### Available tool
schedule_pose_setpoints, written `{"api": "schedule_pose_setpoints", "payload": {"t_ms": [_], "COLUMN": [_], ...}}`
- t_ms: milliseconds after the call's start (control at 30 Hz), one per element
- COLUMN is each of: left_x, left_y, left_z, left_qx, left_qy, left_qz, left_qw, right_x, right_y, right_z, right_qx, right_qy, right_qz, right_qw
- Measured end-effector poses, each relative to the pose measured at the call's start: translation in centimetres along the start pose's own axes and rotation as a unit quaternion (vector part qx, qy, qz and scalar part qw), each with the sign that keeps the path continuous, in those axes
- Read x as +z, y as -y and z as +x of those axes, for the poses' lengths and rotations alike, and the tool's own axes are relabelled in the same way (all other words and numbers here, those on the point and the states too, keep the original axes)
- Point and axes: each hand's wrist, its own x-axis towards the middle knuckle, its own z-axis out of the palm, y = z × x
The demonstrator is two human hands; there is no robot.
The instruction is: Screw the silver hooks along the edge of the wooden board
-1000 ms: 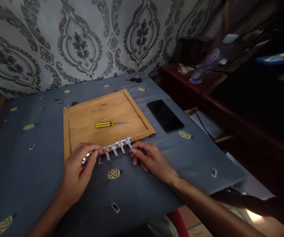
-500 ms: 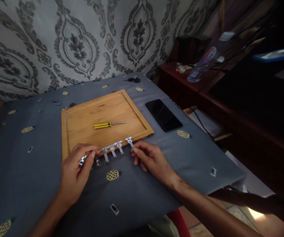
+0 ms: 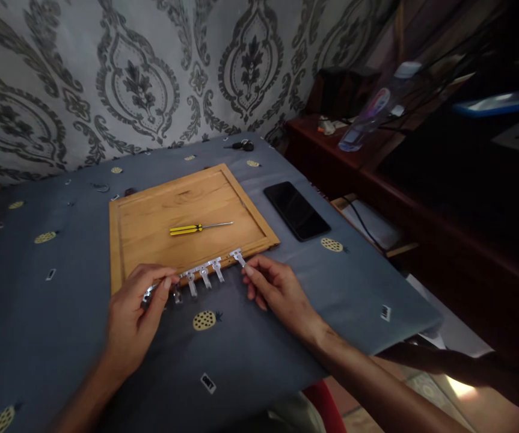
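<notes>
A framed wooden panel (image 3: 151,210) lies flat, a yellow-handled screwdriver (image 3: 187,230) resting on its middle. Several T-shaped metal hinges (image 3: 204,276) line the panel's near edge, their arms sticking out towards me. Between thumb and fingers, my right hand (image 3: 273,284) pinches the arm of the rightmost metal hinge (image 3: 238,257), whose crosspiece lies at the panel's edge. My left hand (image 3: 138,313) is closed at the edge's left part, thumb against fingertip beside another hinge (image 3: 177,294). Whatever is in that pinch is hidden. A shiny metal piece (image 3: 148,293) shows behind the left thumb.
A black phone (image 3: 296,210) lies right of the panel. Keys (image 3: 242,145) sit near the table's far edge. A dark red desk (image 3: 358,157) to the right carries a plastic bottle (image 3: 379,111). Pineapple-print cloth (image 3: 259,355) covers the table.
The right hand has shifted its hinge very slightly rightward along the panel's edge. The left hand holds its place. The whole view has moved a little.
</notes>
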Motion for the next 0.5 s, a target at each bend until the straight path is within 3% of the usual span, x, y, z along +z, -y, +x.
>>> {"api": "schedule_pose_setpoints", "payload": {"t_ms": [500], "left_x": [-0.66], "left_y": [0.36], "left_z": [0.87], "left_qx": [-0.002], "left_qy": [-0.025], "left_qz": [-0.03], "left_qw": [0.999], "right_x": [-0.1], "right_y": [0.18], "right_z": [0.55], "right_qx": [0.02], "right_qy": [-0.003], "right_qz": [-0.057], "right_qw": [0.998]}}
